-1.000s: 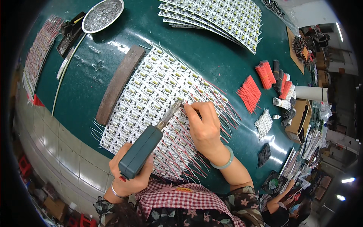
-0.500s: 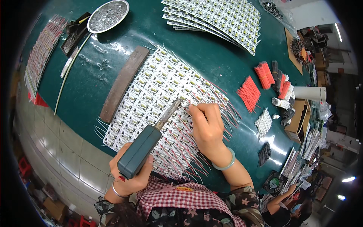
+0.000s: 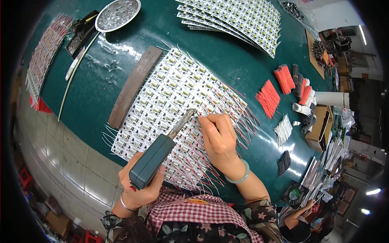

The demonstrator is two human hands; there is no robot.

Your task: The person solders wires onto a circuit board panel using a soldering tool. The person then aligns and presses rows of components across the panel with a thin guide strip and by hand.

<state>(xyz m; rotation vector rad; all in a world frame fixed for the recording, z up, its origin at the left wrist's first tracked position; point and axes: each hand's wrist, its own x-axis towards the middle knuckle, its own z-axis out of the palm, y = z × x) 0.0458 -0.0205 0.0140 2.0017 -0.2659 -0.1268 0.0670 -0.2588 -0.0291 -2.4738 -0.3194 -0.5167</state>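
Head view: soldering iron (image 3: 159, 153) in left hand (image 3: 137, 187), tip up-right.

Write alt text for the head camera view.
A left hand grips a green soldering iron, tip on a white circuit panel, beside the right hand pinching a wire. Red wire bundles lie on the green table.

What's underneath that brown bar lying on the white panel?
The brown bar lies across the far edge of the white panel of small boards, on the green table. Thin white wires poke out near its end; whatever it covers is hidden.
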